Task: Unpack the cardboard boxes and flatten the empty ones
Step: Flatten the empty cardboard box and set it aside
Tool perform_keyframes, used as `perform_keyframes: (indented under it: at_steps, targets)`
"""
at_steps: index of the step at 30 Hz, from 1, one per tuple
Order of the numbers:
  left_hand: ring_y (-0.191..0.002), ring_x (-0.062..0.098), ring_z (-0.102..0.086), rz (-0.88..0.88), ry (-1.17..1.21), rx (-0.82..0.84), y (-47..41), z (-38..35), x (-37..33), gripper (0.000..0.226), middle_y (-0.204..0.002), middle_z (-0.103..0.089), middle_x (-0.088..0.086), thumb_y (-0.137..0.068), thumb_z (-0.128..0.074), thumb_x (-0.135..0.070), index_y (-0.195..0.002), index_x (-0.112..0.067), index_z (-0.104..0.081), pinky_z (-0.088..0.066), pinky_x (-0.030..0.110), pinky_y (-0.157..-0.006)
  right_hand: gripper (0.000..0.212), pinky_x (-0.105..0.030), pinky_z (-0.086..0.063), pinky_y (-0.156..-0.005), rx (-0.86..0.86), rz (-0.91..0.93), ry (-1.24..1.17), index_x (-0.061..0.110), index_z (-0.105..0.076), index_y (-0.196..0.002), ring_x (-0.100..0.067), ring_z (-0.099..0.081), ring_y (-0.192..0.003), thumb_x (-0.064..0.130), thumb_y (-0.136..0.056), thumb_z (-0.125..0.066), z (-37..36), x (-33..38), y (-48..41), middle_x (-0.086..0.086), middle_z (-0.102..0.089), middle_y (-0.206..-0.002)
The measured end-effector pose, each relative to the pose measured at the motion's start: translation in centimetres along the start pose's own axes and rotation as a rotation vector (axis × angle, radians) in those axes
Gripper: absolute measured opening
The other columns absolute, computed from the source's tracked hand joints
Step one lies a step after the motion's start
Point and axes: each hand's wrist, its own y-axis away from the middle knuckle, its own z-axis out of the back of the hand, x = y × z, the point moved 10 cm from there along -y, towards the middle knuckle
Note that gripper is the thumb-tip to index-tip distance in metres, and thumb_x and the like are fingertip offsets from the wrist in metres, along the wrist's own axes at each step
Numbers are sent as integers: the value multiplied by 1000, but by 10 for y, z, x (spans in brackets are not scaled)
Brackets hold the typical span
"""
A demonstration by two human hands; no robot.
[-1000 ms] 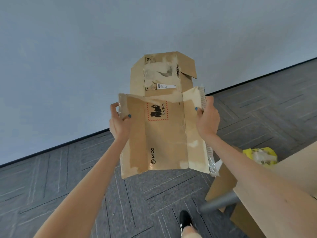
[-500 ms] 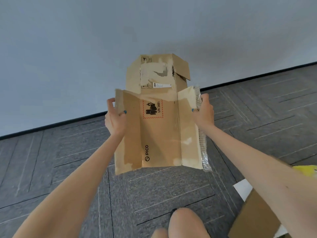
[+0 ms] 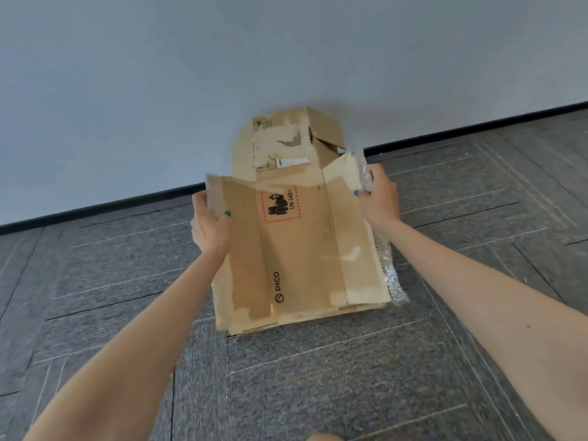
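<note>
I hold a flattened brown cardboard box (image 3: 302, 249) in front of me, low over the carpet, its printed PICO side and red hazard label facing me. My left hand (image 3: 210, 224) grips its upper left edge with the thumb on the front. My right hand (image 3: 378, 198) grips the upper right edge, where a strip of clear tape (image 3: 393, 281) hangs down the side. The box's far flaps (image 3: 286, 144) stick up toward the wall, one bent outward on the right.
Grey carpet tiles (image 3: 318, 377) cover the floor. A pale wall (image 3: 222, 74) with a black skirting strip (image 3: 95, 208) stands just beyond the box.
The view has turned left and down: the table, the yellow bag and the other cardboard at the right have left the frame. The box is lower and closer to the floor, still in both hands.
</note>
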Motion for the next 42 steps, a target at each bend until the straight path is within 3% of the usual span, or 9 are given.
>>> perform_keyframes:
  at_steps: [6, 12, 18, 23, 28, 31, 34, 38, 42]
  targets:
    - [-91, 26, -58, 104, -2, 47, -27, -44, 70, 46, -106, -59, 1, -89, -60, -7, -131, -21, -46, -52, 42, -76, 39, -38, -46, -83, 67, -18, 5, 13, -51, -127, -22, -53, -103, -3, -92, -54, -61, -40, -13, -8, -60, -112]
    - [-97, 26, -64, 196, 64, 140, -30, -90, 120, 48, -120, -63, 6, -88, -67, -11, -128, -24, -45, -56, 48, -83, 25, -31, -36, -67, 29, -171, 32, 8, -50, -117, -21, -52, -89, 6, -92, -55, -77, -106, -22, -7, -61, -108]
    - [-98, 29, -61, 275, 7, 243, -31, -135, 149, 56, -125, -59, 8, -90, -67, -14, -138, -21, -40, -55, 48, -86, 24, -36, -44, -66, 58, -191, 182, 12, -53, -115, -24, -59, -92, 23, -94, -58, -82, -139, -27, -4, -64, -109]
    - [-115, 37, -54, 442, -101, 316, -36, -144, 181, 64, -136, -51, 16, -90, -68, -20, -145, -13, -36, -46, 40, -84, 24, -36, -47, -68, 36, -183, 188, 15, -54, -115, -25, -62, -93, 24, -93, -59, -96, -133, -33, -3, -66, -107]
    - [-94, 39, -64, 560, 32, 163, -41, -130, 205, 27, -118, -63, 25, -87, -70, -25, -91, -3, -56, -52, 42, -74, 23, -34, -41, -67, 83, -213, 250, 11, -52, -111, -27, -58, -98, 24, -93, -59, -112, -138, -32, -6, -64, -109]
    - [-102, 37, -63, 472, -9, 62, -41, -117, 197, 39, -120, -64, 17, -92, -66, -29, -121, -5, -56, -52, 46, -87, 23, -34, -41, -65, 54, -164, 253, 10, -52, -108, -28, -61, -91, 21, -90, -63, -113, -128, -32, -8, -65, -103]
    - [-106, 35, -61, 409, -85, 5, -42, -105, 194, 39, -120, -63, 11, -95, -63, -34, -125, -11, -52, -47, 43, -87, 25, -33, -39, -63, 78, -134, 284, 9, -48, -105, -30, -61, -88, 20, -89, -64, -126, -120, -30, -10, -64, -101]
    - [-111, 35, -58, 362, -163, 122, -47, -102, 212, 44, -125, -60, 14, -95, -61, -36, -130, -10, -50, -44, 40, -80, 35, -37, -38, -68, 216, -134, 381, 6, -41, -119, -35, -58, -101, 18, -92, -61, -157, -126, -18, -16, -60, -112]
    - [-120, 33, -53, 319, -111, 205, -46, -107, 227, 53, -131, -56, 13, -92, -67, -31, -136, -8, -48, -42, 39, -89, 65, -39, -42, -78, 362, -304, 273, 13, -31, -134, -33, -51, -117, 25, -84, -71, -178, -159, -5, -11, -48, -132]
